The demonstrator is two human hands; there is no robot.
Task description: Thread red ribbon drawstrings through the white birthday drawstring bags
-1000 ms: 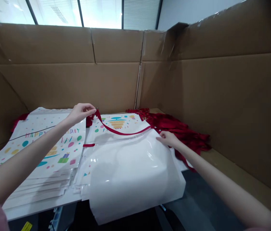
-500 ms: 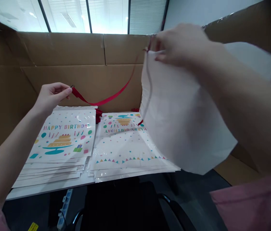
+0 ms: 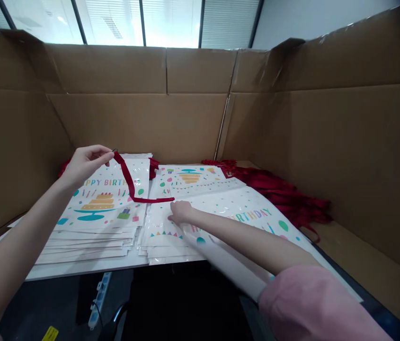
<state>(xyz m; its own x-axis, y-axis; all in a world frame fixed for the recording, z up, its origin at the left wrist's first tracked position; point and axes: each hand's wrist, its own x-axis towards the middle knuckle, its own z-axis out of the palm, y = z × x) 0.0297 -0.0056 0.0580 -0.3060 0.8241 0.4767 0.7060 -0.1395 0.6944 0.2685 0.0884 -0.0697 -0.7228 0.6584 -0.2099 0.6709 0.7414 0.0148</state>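
Note:
My left hand pinches one end of a red ribbon, where a small dark ring shows. The ribbon hangs down and runs right to the fingertips of my right hand. That hand is closed at the left edge of a white printed birthday sheet, whose lower edge is blurred and folds over the table's front. Under it lies a stack of like sheets. To the left, below my left hand, stands another stack of birthday sheets, showing a cake print. Exactly what my right fingertips grip is partly hidden.
A heap of red ribbons lies at the right back. Cardboard walls close in the white table at the back and sides. Below the front edge are a black chair and a power strip.
My right hand has come down and left, bringing the raised white sheet down onto the right stack, print side up. My left hand still holds the ribbon end, which now hangs slack.

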